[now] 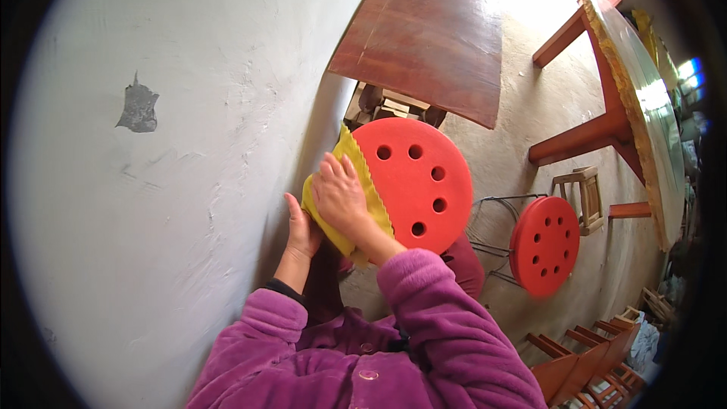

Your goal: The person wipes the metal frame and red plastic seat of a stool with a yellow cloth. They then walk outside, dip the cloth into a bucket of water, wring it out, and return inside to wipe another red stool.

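Cloth [369, 182], yellow and soft, looks light and limp where it lies on the near edge of the red stool [420, 182] by the wall [189, 144], right hand [339, 195] spread flat on it, left hand [301, 229] open at its edge, best gripped by a corner.

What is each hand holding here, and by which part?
The right hand lies flat on the middle of a yellow zigzag-edged cloth draped over the round red plastic stool seat. The left hand meets the cloth's left edge; its grip cannot be told.
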`<state>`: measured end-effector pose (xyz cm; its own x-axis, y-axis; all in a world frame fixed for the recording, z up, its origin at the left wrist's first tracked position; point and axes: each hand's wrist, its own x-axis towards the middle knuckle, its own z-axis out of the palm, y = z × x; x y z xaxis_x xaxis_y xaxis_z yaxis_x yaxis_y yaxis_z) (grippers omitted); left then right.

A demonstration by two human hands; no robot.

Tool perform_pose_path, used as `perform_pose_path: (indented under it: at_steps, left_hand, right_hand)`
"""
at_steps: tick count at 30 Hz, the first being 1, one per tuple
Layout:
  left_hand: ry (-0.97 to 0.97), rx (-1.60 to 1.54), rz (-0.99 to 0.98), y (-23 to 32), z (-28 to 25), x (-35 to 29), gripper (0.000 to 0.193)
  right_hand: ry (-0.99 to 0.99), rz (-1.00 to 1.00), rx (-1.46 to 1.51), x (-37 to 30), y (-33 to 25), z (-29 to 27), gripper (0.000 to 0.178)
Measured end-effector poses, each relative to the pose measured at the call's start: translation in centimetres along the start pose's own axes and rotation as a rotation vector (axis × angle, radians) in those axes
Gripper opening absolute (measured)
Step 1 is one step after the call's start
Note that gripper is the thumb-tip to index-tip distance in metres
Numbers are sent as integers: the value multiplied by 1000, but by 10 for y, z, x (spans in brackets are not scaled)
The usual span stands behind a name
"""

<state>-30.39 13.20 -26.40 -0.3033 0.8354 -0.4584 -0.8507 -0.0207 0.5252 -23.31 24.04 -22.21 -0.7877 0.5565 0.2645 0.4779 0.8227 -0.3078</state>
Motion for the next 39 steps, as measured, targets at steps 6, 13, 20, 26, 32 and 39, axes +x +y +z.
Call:
perform_pose_path:
  at_steps: [6, 13, 20, 26, 32, 39]
  left_hand:
    - [137, 156, -64, 0, -15, -12, 79]
    - [255, 1058, 364, -18, 15, -49, 41]
    - [54, 1640, 882, -27, 99, -42, 40]
    - [606, 1744, 1031, -3, 140, 20, 62]
    - [-92, 2050, 1009, -65, 126, -18, 52]
    - [-212, 2127, 952, -69, 132, 43, 50]
  right_hand:
    - [93, 75, 56, -91, -14, -21, 44]
    - [60, 235, -146, -171, 19, -50, 53]
    - [9, 564, -247, -195, 61, -69, 58]
    - [171, 568, -230, -165, 70, -83, 63]
    - [59, 543, -218, -149, 66, -66, 61]
    - [91, 568, -309, -114, 102, -54, 58]
